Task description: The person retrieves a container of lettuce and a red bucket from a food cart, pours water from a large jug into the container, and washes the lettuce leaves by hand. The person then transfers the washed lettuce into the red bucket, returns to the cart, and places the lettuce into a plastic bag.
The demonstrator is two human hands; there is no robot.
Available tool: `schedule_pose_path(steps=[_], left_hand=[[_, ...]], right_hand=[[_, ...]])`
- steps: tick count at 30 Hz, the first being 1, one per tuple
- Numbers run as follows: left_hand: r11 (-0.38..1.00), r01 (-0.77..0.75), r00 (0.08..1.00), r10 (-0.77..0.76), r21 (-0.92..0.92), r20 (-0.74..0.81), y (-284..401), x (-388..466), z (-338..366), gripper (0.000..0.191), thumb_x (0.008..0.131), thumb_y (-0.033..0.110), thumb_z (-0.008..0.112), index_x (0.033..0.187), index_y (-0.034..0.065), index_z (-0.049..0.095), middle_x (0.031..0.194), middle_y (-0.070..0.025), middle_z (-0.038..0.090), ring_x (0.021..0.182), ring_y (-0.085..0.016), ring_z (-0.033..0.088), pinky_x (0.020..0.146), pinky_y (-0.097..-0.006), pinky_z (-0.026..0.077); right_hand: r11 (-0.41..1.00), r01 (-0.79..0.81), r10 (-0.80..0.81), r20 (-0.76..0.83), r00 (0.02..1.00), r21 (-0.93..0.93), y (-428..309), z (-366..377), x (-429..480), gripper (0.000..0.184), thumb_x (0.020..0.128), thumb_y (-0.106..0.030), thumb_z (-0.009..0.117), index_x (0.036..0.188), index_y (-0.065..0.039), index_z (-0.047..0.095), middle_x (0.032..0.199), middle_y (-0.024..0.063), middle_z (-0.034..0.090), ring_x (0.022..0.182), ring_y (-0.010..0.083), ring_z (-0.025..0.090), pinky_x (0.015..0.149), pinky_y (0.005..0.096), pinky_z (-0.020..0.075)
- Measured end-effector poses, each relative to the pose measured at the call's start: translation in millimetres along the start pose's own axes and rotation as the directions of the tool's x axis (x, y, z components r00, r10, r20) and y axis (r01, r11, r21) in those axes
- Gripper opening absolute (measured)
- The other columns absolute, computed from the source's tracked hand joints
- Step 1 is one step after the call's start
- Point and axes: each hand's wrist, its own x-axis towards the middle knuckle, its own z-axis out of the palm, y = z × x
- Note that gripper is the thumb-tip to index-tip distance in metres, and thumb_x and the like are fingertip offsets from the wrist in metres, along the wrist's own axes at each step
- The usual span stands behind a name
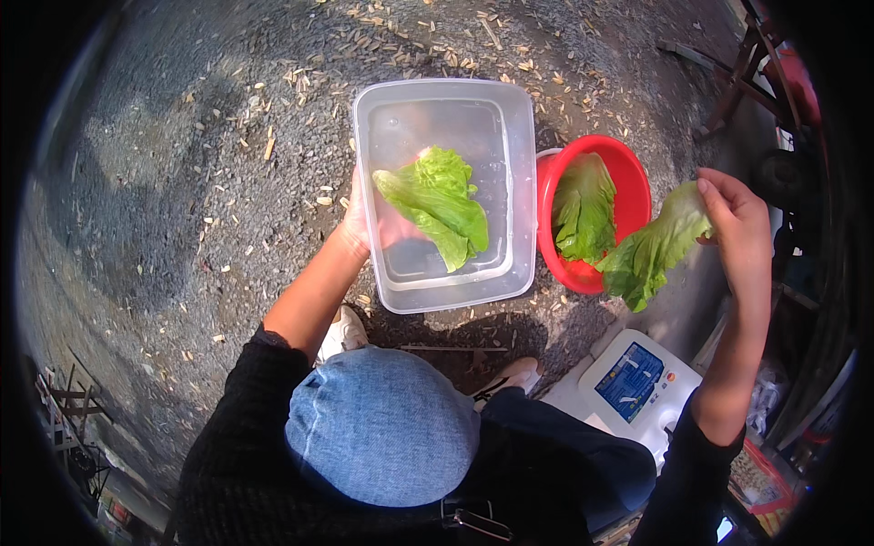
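A clear plastic container [447, 290] with green lettuce leaves [444, 205] inside is held up by my left hand [375, 218], which grips its left side and reaches under the base. To the container's right stands a red plastic bucket [638, 170] with more lettuce [588, 205] in it. My right hand [734, 211] pinches the upper end of a single lettuce leaf [655, 252] to the right of the bucket, and the leaf's lower end hangs by the bucket's rim.
Yellowish husk-like bits [382, 48] lie scattered over the rough grey ground. A white device with a blue panel [629, 382] is beside my leg at the lower right. Dark wooden legs [748, 75] of a piece of furniture show at the upper right. My shoes are below the container.
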Motion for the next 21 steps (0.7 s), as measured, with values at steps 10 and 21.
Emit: schedule_pose_path(steps=[10, 21], left_hand=[[0.953, -0.117, 0.973, 0.166, 0.278, -0.16, -4.0, -9.4, 2.0, 0.095, 0.07, 0.082, 0.027, 0.137, 0.0144, 0.03, 0.138, -0.0147, 0.035, 0.124, -0.037, 0.037, 0.094, -0.0663, 0.027], [1.0, 0.02, 0.998, -0.02, 0.014, 0.052, -2.6, -2.6, -35.6, 0.098, 0.064, 0.083, 0.039, 0.138, 0.0204, 0.026, 0.135, -0.0115, 0.038, 0.118, -0.035, 0.043, 0.086, -0.0619, 0.039]], right_hand=[[0.513, 0.847, -0.852, 0.202, 0.483, 0.139, -69.3, 216.9, -17.9, 0.014, 0.073, -0.011, 0.062, 0.084, -0.005, 0.057, 0.091, 0.0111, 0.058, 0.092, 0.0288, 0.056, 0.076, 0.0393, 0.046], [0.718, 0.678, -0.637, 0.242, 0.732, -0.158, -54.4, 251.5, 21.3, 0.021, 0.077, -0.018, 0.06, 0.09, -0.005, 0.05, 0.078, 0.0153, 0.062, 0.075, 0.0349, 0.061, 0.065, 0.0453, 0.0479]])
